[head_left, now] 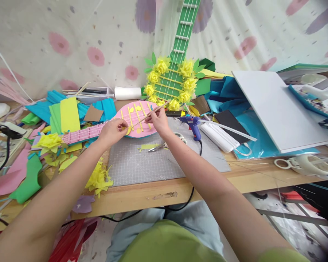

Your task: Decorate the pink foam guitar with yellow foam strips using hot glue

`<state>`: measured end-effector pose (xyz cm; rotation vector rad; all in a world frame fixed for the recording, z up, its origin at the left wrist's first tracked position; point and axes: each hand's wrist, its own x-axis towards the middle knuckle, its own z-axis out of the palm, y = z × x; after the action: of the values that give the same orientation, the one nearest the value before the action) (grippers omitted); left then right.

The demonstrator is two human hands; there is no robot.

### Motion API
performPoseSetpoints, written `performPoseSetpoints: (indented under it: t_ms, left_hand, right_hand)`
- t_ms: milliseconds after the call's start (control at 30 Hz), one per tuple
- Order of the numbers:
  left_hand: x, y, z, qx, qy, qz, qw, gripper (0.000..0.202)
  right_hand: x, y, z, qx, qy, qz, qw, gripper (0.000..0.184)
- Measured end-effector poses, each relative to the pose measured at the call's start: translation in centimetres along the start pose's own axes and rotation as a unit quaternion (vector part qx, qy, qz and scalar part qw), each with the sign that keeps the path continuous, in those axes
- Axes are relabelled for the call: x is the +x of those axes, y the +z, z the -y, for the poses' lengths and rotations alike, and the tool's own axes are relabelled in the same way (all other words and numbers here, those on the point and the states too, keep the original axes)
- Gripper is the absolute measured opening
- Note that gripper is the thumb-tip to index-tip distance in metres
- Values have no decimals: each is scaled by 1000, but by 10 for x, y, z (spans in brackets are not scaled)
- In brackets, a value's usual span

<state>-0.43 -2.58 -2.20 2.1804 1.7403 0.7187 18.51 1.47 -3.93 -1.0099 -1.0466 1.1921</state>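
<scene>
A pink paper guitar (pixel 138 115) with yellow strips and notes lies flat on the desk, its neck pointing left. My left hand (pixel 113 130) rests closed on the lower edge of its body, pinching a small yellow paper piece (pixel 128 129). My right hand (pixel 159 118) is closed on a thin wooden stick (pixel 150 114) that slants across the pink body, up to the right. Just behind stands a green paper guitar (pixel 177 51) ringed with yellow paper flowers, leaning against the flowered cloth.
A grey cutting mat (pixel 153 160) holds scissors (pixel 164 145) and yellow scraps. A blue glue gun (pixel 192 125) lies to the right, beside a white box (pixel 220 136) and a white board (pixel 278 109). Coloured paper sheets (pixel 68 112) and offcuts pile up at the left.
</scene>
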Motion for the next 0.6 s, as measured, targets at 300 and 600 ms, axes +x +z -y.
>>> performPoseSetpoints:
  t_ms: [300, 600]
  left_hand:
    - [-1, -4, -8, 10, -17, 7, 1000, 15]
    - [-1, -2, -6, 12, -14, 0, 1000, 14]
  right_hand:
    - [-4, -4, -3, 12, -21, 7, 1000, 18]
    - [0, 6, -6, 11, -19, 26, 999, 19]
